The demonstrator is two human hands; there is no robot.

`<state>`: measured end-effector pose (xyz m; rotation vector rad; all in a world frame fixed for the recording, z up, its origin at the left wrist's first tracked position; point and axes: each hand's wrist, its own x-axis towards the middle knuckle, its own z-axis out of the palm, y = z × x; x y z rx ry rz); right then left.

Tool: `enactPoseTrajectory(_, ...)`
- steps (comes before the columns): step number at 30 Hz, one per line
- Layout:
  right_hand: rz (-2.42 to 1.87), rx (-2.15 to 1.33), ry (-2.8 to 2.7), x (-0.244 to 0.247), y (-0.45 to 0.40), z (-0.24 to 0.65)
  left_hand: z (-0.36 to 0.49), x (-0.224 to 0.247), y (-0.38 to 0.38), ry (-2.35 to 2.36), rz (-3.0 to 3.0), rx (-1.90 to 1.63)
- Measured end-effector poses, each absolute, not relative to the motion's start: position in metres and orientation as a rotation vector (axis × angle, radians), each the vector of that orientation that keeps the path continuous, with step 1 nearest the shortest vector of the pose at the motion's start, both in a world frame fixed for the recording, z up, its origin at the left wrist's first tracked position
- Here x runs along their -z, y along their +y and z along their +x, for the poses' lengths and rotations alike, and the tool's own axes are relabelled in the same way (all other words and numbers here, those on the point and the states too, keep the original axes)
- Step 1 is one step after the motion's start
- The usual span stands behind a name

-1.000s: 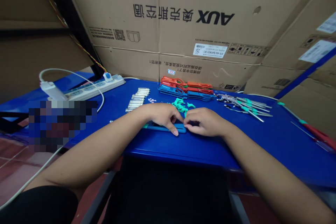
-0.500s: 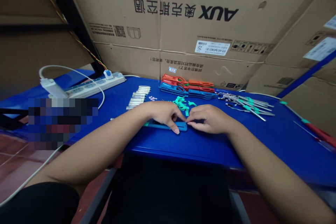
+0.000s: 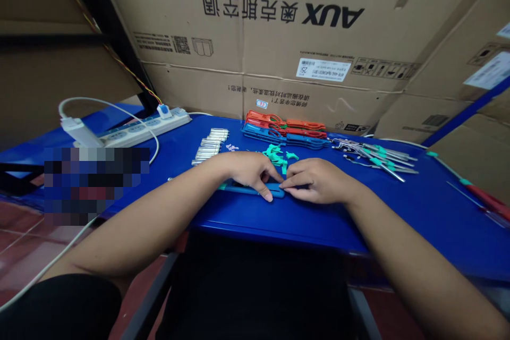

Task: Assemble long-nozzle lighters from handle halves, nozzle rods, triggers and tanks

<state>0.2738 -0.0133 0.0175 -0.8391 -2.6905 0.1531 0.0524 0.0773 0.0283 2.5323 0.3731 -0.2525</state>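
Observation:
Both my hands sit over a long blue plastic handle (image 3: 251, 189) lying lengthwise near the front of the blue table (image 3: 319, 220). My left hand (image 3: 251, 172) grips it from above, with the thumb curled down over its front edge. My right hand (image 3: 319, 181) pinches its right end between the fingertips. Just beyond my fingers lies a small heap of teal plastic pieces (image 3: 277, 156). Farther back are stacked orange-red handles (image 3: 285, 126) and stacked blue handles (image 3: 285, 138). My hands hide part of the blue handle.
Metal tubes (image 3: 207, 147) lie in rows at the back left, and metal rods with teal parts (image 3: 376, 158) at the right. A red-handled tool (image 3: 488, 204) rests at the right edge. A white power strip (image 3: 139, 130) and stacked cardboard boxes (image 3: 279, 48) stand behind.
The scene sits slightly higher in the view. My right fingertips have shifted a little left along the blue handle, and my left hand has barely moved.

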Motion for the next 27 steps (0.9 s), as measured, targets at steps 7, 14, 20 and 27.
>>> enactPoseTrajectory(7, -0.892, -0.209, -2.693, -0.0170, -0.0133, 0.2746, 0.0520, -0.0296, 0.0757, 0.389, 2.519, 0.251)
enactPoseTrajectory(14, -0.957, -0.271, -2.682, -0.0173, -0.0146, 0.2702, 0.0517, -0.0263, 0.0786, 0.376, 2.514, 0.237)
enactPoseTrajectory(20, -1.080, -0.219, -2.663, -0.0179, -0.0171, 0.2671, 0.0517, -0.0304, 0.0747, 0.387, 2.537, 0.254)
enactPoseTrajectory(27, -1.182, -0.158, -2.680, -0.0205, -0.0222, 0.2655, 0.0519, -0.0310, 0.0727, 0.381, 2.546, 0.244)
